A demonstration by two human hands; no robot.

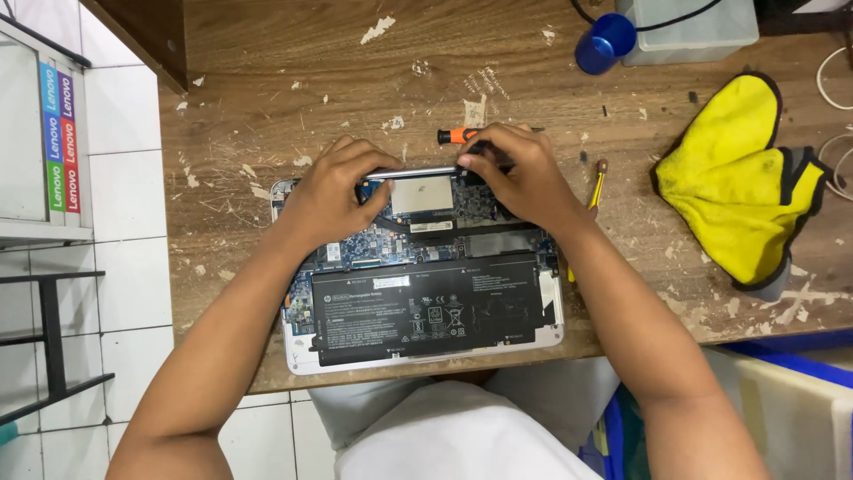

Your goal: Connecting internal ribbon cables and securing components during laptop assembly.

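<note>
**Both hands at the far edge of an opened laptop**

The right hand is clenched round a screwdriver with an orange handle, tip down near the hinge of the open laptop. The left hand presses curled fingers on the board just beside it, grasping nothing. By my judgement a screw near the hinge is being worked; the next move calls for a steady, upright tip. Both forearms reach forward, wrists bent down. Beneath the wrists lies the black battery. Right of the right hand sit a yellow pencil and, farther out, a yellow cloth.
</note>
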